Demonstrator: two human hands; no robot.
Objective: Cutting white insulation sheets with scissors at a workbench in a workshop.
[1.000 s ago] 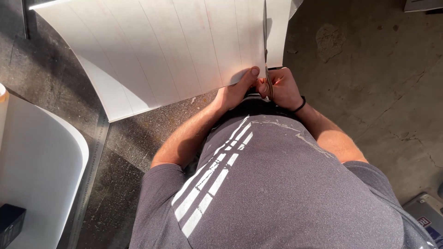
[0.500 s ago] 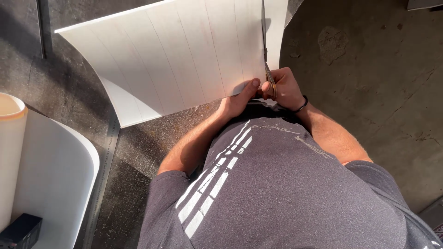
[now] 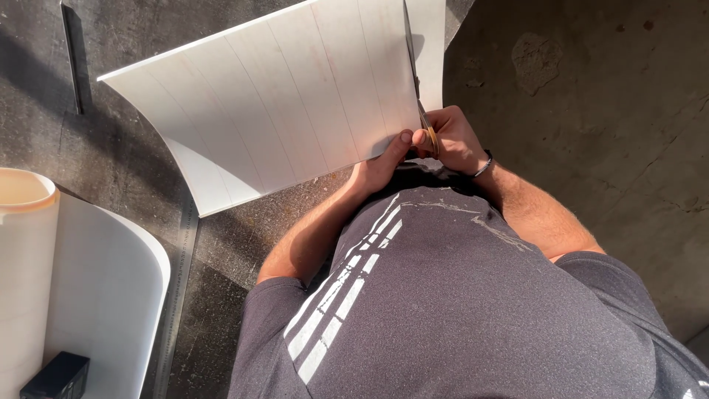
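Grip: the right hand (image 3: 456,140) is clenched around a pair of scissors (image 3: 428,133), of which only a tan handle loop shows; the blades run up the cut line and cannot be made out clearly. The left hand (image 3: 380,164) pinches the near edge of the white ruled sheet (image 3: 288,118), thumb on top, just beside the scissors. The sheet curls upward in front of the person's chest, lit by low sun, with a narrow strip (image 3: 432,44) already parted on the right of the cut.

Judgement: cutting cleanly calls for the left hand to keep the sheet taut close to the blades and for the cut to track one of the ruled lines.

Beyond, a long metal ruler (image 3: 177,295) lies on the dark floor, beside a rolled white sheet (image 3: 88,295) with a small black box (image 3: 55,377) resting on it.
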